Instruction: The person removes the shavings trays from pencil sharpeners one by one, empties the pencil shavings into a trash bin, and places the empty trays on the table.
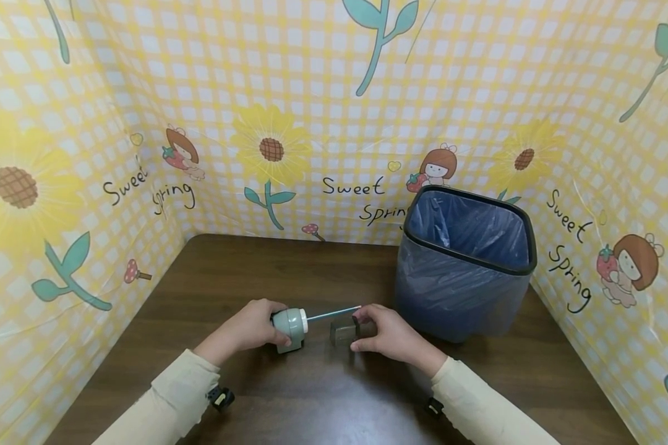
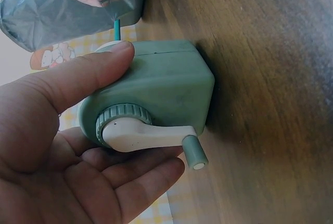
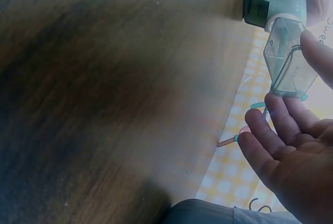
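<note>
My left hand (image 1: 250, 326) grips a green crank pencil sharpener (image 1: 287, 329), thumb on top and fingers beneath. Its white crank (image 2: 151, 136) faces the palm in the left wrist view. A teal pencil (image 1: 334, 313) sticks out from the white front toward the right hand. My right hand (image 1: 394, 337) pinches a see-through shavings drawer (image 3: 291, 63) between thumb and fingertips, apart from the sharpener body. In the right wrist view, a dark opening (image 3: 256, 12) shows in the sharpener's side. The pencil's far end overlaps the right fingertips in the head view.
A bin (image 1: 456, 303) with a black rim and a plastic liner stands at the back right, just beyond the right hand. The brown wooden table (image 1: 245, 266) is enclosed by a yellow checked cloth (image 1: 323, 130) at the back and sides.
</note>
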`<state>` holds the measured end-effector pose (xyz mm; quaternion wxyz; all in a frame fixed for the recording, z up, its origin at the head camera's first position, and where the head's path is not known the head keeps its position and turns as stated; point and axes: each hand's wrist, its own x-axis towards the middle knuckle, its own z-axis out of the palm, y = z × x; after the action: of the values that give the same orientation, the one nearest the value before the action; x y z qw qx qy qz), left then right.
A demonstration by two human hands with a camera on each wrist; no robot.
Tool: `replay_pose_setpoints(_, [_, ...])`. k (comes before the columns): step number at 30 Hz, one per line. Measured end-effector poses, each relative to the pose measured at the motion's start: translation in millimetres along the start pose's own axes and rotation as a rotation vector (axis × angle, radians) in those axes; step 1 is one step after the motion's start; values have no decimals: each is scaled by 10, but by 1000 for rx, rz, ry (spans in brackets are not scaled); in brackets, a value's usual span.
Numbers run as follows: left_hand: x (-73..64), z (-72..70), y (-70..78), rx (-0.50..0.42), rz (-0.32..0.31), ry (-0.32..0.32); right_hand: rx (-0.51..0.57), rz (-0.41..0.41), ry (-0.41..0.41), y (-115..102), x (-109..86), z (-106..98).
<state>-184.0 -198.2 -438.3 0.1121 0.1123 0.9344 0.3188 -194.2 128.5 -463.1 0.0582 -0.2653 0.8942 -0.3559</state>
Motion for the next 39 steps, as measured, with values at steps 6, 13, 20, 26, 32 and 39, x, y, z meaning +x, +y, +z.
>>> replay_pose_setpoints(6, [-10, 2, 11, 0, -6, -1, -12, 6, -11, 26, 8, 30])
replay_pose_setpoints(13, [-3, -6, 21, 8, 3, 5, 2, 20, -46, 10, -1, 58])
replay_pose_setpoints(20, [-7, 3, 9, -4, -9, 0, -6, 22, -62, -1, 6, 78])
replay_pose_setpoints(26, [-17, -2, 18, -6, -8, 4, -34, 19, -76, 0, 29, 96])
replay_pose_setpoints(32, [-26, -3, 26, -1, -3, 8, -56, 21, -86, 8, 24, 124])
replay_pose_setpoints(39, [-17, 6, 18, 4, -7, 10, -77, 19, -89, 20, 10, 127])
